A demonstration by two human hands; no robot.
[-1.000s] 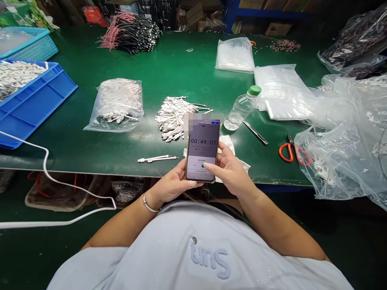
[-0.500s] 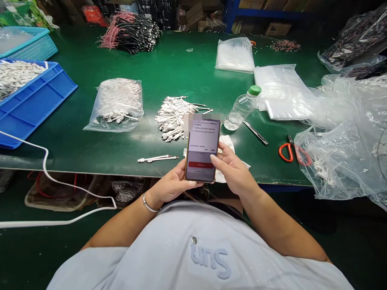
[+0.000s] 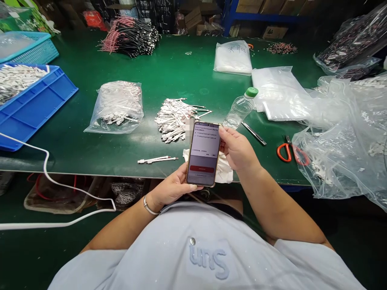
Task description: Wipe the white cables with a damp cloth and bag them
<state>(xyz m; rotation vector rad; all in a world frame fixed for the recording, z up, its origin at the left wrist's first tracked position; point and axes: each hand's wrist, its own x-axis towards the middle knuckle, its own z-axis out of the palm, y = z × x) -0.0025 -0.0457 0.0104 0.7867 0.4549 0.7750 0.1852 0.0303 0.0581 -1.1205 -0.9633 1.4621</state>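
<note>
A smartphone (image 3: pixel 203 161) with a lit screen is tilted up over the table's front edge. My left hand (image 3: pixel 173 183) is closed around its lower left corner, the thumb along the bottom. At the upper right edge of the phone, my right hand (image 3: pixel 238 150) grips with its thumb by the top corner; its other fingers are partly hidden. Behind the phone lies a crumpled white tissue (image 3: pixel 225 171). A pile of white connector cables (image 3: pixel 173 119) sits just beyond, and a few loose cables (image 3: pixel 157 159) lie to the left.
A water bottle (image 3: pixel 240 108), tweezers (image 3: pixel 254 133) and red-handled scissors (image 3: pixel 284 151) lie to the right, near clear plastic bags (image 3: pixel 341 161). On the left are a bag of cables (image 3: pixel 117 104) and a blue bin (image 3: pixel 39 104). A white cord (image 3: pixel 75 186) crosses the front left edge.
My right hand has moved up the phone's side, its thumb going from the lower screen to the upper right corner. The phone has shifted slightly; my left hand keeps its hold.
</note>
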